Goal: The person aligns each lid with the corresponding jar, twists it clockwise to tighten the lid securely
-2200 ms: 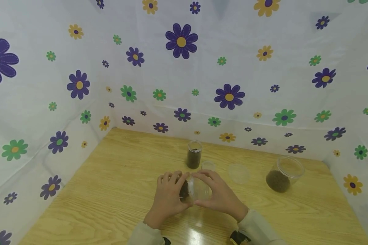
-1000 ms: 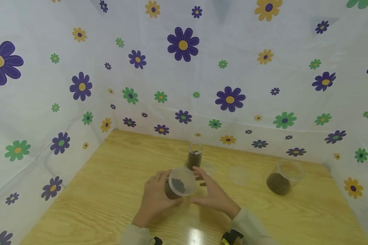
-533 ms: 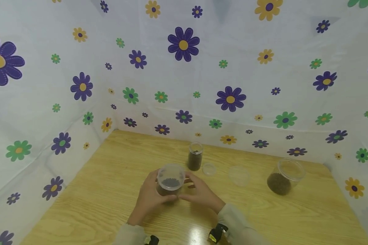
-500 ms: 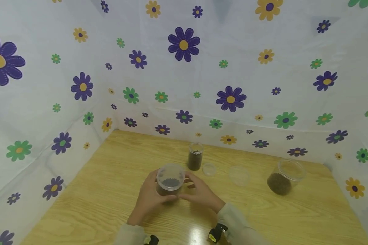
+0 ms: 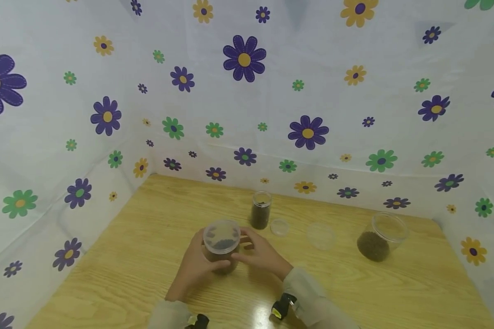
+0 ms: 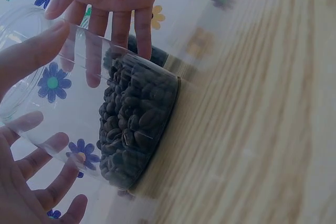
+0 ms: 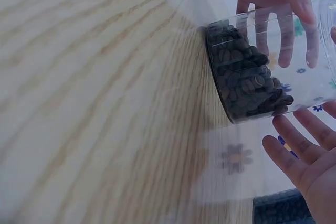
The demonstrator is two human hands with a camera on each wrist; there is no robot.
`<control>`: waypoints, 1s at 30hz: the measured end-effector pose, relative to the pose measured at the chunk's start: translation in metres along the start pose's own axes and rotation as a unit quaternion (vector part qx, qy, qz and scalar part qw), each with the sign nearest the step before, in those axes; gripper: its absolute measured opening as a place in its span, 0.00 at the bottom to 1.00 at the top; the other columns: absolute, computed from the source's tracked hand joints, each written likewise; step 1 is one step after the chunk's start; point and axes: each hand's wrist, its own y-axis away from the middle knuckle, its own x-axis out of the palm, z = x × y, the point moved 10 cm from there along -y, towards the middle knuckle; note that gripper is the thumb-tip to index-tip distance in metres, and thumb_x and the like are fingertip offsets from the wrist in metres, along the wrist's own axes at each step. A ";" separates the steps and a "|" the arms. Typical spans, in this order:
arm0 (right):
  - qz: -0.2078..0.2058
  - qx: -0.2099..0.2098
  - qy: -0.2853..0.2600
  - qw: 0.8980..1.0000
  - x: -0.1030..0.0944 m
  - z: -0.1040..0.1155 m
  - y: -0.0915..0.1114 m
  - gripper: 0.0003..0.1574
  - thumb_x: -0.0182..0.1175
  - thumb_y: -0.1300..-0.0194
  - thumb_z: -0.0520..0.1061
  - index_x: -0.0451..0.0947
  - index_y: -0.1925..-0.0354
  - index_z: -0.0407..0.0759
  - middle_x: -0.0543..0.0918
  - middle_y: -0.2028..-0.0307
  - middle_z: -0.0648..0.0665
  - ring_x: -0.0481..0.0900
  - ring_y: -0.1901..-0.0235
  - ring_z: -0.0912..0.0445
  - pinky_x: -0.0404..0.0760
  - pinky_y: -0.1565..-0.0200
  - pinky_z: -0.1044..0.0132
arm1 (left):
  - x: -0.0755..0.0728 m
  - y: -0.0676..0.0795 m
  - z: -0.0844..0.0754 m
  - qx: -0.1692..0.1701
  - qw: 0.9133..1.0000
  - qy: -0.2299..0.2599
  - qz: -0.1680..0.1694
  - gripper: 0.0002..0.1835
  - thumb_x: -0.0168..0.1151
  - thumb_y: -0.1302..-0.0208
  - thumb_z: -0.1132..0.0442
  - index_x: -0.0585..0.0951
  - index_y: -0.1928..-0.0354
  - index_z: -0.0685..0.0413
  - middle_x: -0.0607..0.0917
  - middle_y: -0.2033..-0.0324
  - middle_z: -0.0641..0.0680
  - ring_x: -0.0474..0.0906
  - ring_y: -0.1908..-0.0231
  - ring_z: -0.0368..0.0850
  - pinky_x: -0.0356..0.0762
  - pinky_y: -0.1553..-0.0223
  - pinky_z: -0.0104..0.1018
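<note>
A clear wide jar (image 5: 222, 244) partly filled with dark coffee beans (image 6: 134, 116) stands upright in front of the person, a clear lid (image 5: 221, 232) over its top. Its base is right at the wooden tabletop in both wrist views. My left hand (image 5: 193, 260) grips its left side, thumb along the front and fingers round the far side. From the right, my right hand (image 5: 263, 253) holds the same jar near the top, thumb in front and fingers behind. Some fingers show through the clear wall (image 7: 294, 40).
Behind the hands stands a narrow open jar (image 5: 260, 212) of dark beans. A small clear lid (image 5: 279, 227) and a larger clear lid (image 5: 321, 236) lie to its right. Farther right is a wide open jar (image 5: 374, 244) with brown contents. A flower-printed sheet (image 5: 214, 100) encloses the table.
The jar was held tipped on its side; it has since been turned upright, moved left and lowered toward the table. My right hand let go of its end and came round its side.
</note>
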 end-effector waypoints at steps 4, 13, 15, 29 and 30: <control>0.006 0.002 -0.009 1.000 0.003 0.000 -0.009 0.40 0.63 0.39 0.49 0.59 0.33 0.47 0.71 0.39 0.40 0.74 0.42 0.44 0.75 0.43 0.52 | -0.006 -0.004 0.003 0.001 1.000 0.003 -0.006 0.54 0.80 0.65 0.53 0.60 0.34 0.54 0.68 0.37 0.60 0.63 0.36 0.61 0.61 0.38 0.64; 0.018 0.005 -0.025 1.000 0.012 0.003 -0.028 0.39 0.63 0.39 0.47 0.60 0.33 0.46 0.72 0.39 0.39 0.74 0.43 0.44 0.75 0.43 0.52 | -0.020 -0.008 0.016 -0.011 1.000 -0.001 -0.008 0.54 0.78 0.62 0.53 0.58 0.33 0.54 0.66 0.36 0.60 0.63 0.36 0.61 0.65 0.41 0.63; 0.021 0.013 -0.017 1.000 0.014 0.004 -0.033 0.40 0.63 0.39 0.47 0.60 0.33 0.48 0.72 0.39 0.41 0.75 0.43 0.45 0.75 0.43 0.54 | -0.024 -0.009 0.018 -0.015 1.000 -0.002 -0.012 0.53 0.78 0.61 0.53 0.58 0.33 0.53 0.66 0.37 0.59 0.63 0.37 0.61 0.65 0.41 0.62; 0.024 0.035 0.014 0.999 0.027 0.002 -0.054 0.40 0.61 0.38 0.52 0.58 0.32 0.56 0.72 0.39 0.45 0.74 0.42 0.49 0.75 0.43 0.58 | -0.043 -0.016 0.033 -0.027 0.999 -0.001 -0.020 0.53 0.77 0.58 0.54 0.57 0.31 0.55 0.63 0.35 0.64 0.61 0.37 0.64 0.63 0.41 0.66; 0.024 0.035 0.017 0.999 0.027 0.001 -0.055 0.40 0.61 0.38 0.52 0.57 0.31 0.56 0.72 0.39 0.45 0.75 0.42 0.49 0.75 0.43 0.58 | -0.044 -0.016 0.033 -0.027 0.999 0.001 -0.021 0.53 0.77 0.58 0.54 0.57 0.31 0.55 0.63 0.35 0.64 0.61 0.37 0.64 0.62 0.41 0.66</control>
